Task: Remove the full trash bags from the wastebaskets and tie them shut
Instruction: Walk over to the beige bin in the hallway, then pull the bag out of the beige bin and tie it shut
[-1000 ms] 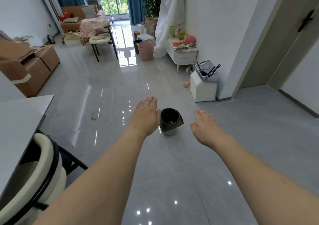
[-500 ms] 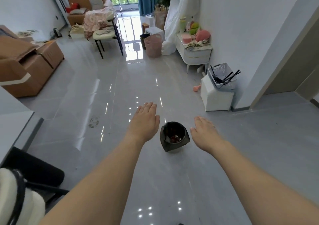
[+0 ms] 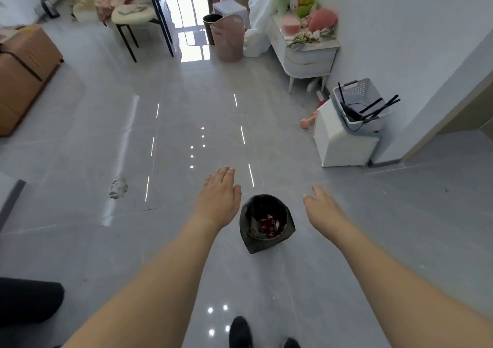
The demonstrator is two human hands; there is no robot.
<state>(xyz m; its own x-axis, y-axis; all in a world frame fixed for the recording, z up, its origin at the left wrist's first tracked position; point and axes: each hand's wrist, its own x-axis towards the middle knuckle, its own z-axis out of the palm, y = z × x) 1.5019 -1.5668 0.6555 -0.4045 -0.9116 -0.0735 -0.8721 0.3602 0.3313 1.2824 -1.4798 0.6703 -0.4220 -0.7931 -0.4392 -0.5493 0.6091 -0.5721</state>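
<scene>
A small bin (image 3: 266,223) stands on the grey floor (image 3: 112,241) just below the centre of the view, lined with a black bag (image 3: 246,234) whose edge folds over the rim and hangs down the outside. Red and white rubbish (image 3: 268,226) lies inside at the bottom.

Both arms reach forward over the floor, palms down. The left hand (image 3: 220,197) is at about 10 o'clock from the bin, fingers stretched flat and close together, holding nothing; its edge looks just beside the bin's rim, though whether it touches cannot be told. The right hand (image 3: 321,207) is at about 2 o'clock from the bin, clear of it, fingers loosely extended and empty.

At 6 o'clock from the bin, at the bottom edge of the view, a black shoe (image 3: 240,333) shows. At 1 o'clock, against the wall, a white box (image 3: 344,145) carries a grey basket (image 3: 360,105) with black rods in it. Far off at 12 o'clock a pink bin (image 3: 227,41) stands with a dark bin (image 3: 211,25) just behind it. A cardboard box (image 3: 24,73) sits at 10 o'clock by the left edge.
</scene>
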